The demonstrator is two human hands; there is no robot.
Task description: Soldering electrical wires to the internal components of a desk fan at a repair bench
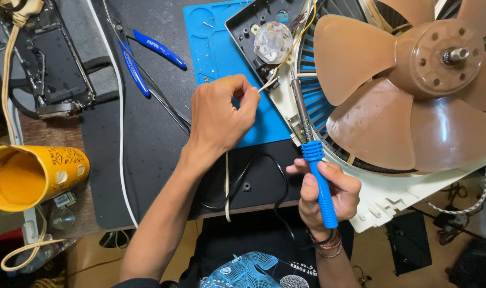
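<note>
My left hand (220, 113) pinches a thin white wire (268, 85) that leads into the open fan housing. My right hand (328, 194) grips a soldering iron by its blue ribbed handle (320, 183), with the metal shaft (300, 109) pointing up toward the wire's end. A fan (408, 85) with brown translucent blades lies in a white grille frame (384, 197). Its black control panel (253, 26) holds a clear round knob part (272, 42) and a yellow wire (301, 32).
A blue silicone work mat (216, 48) lies under the panel on a dark table pad (152, 133). Blue-handled cutters (147, 53) rest at upper left beside an opened phone (51, 58). An orange cup (29, 176) lies at the left edge. A black cable (253, 170) loops near the table's front.
</note>
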